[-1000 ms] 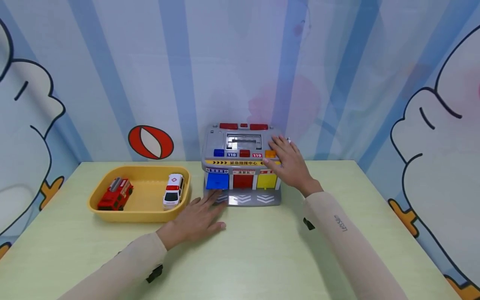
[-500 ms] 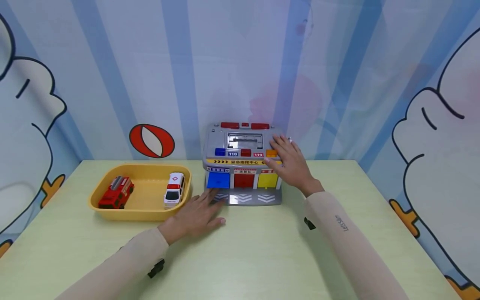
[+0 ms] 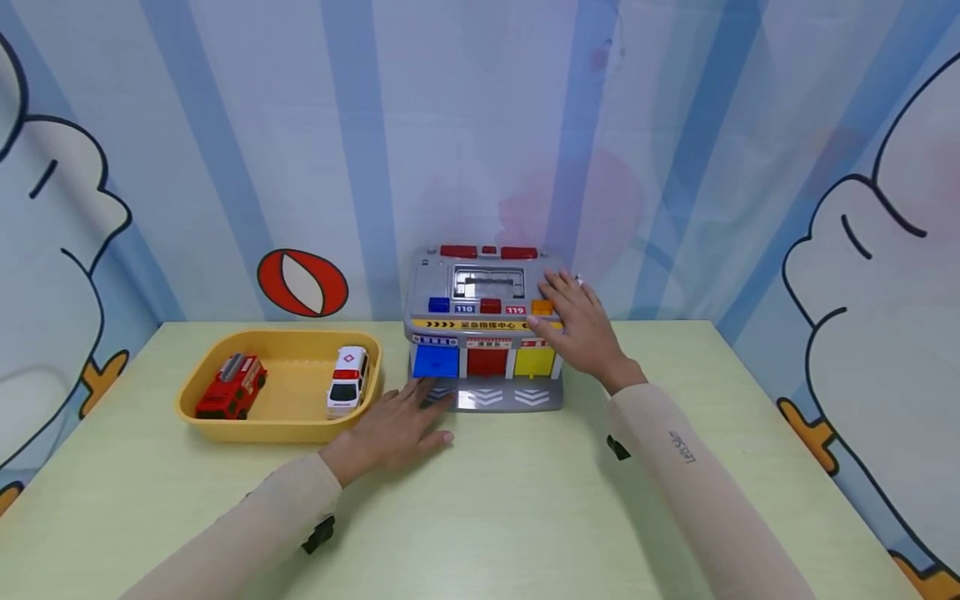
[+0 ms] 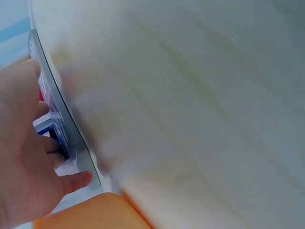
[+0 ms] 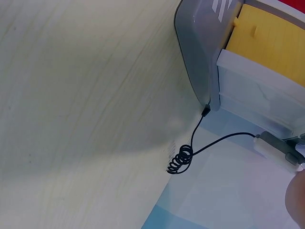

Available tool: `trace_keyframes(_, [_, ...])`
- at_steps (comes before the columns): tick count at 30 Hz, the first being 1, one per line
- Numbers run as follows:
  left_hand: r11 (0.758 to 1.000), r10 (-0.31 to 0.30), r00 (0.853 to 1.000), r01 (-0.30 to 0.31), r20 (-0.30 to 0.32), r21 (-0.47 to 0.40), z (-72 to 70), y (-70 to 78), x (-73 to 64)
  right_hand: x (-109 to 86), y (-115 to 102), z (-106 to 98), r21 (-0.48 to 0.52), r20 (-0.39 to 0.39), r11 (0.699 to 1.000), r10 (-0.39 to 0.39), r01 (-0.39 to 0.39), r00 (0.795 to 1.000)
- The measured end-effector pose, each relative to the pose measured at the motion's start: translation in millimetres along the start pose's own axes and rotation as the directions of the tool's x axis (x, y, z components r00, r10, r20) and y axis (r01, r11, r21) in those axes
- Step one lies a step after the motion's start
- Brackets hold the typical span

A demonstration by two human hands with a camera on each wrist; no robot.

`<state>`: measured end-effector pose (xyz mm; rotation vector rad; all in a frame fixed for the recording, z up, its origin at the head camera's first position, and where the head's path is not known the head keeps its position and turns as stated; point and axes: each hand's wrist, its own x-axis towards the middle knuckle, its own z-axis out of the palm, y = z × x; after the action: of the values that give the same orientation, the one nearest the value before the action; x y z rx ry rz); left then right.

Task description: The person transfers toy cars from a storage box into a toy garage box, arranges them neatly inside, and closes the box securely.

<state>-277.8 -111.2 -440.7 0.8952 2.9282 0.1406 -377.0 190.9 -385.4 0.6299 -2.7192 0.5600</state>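
Note:
A grey toy emergency station (image 3: 487, 392) stands at the back of the table, with blue, red (image 3: 487, 362) and yellow (image 3: 533, 362) garage doors. The left hand (image 3: 390, 429) lies palm down, its fingertips at the foot of the blue door (image 3: 436, 362), which looks tilted outward. In the left wrist view, a dark gap shows beside the blue part (image 4: 53, 139), near the curved fingers. On the station's roof, at the right, rests the right hand (image 3: 581, 329), fingers extended beside the orange button (image 3: 542, 307). Only a blurred edge of that hand (image 5: 296, 200) enters the right wrist view.
Left of the station, a yellow tray (image 3: 292, 431) holds a red toy fire truck (image 3: 234, 388) and a white toy ambulance (image 3: 347, 382). A coiled black cord (image 5: 183, 160) links the station to a small white-and-grey handset (image 5: 279, 150). Behind hangs a striped curtain (image 3: 465, 125).
The left hand shifts very slightly and stays at the blue door. The right hand keeps its place on the roof. Small shifts of the whole view come from the head camera.

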Motion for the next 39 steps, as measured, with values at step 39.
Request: trace_keyframes(39, [1.0,0.008,1.0,-0.008,0.002,0.013,-7.6,10.7,-1.6,-1.2,0,-1,0.019,-0.002,1.0,-0.018,0.018,1.0])
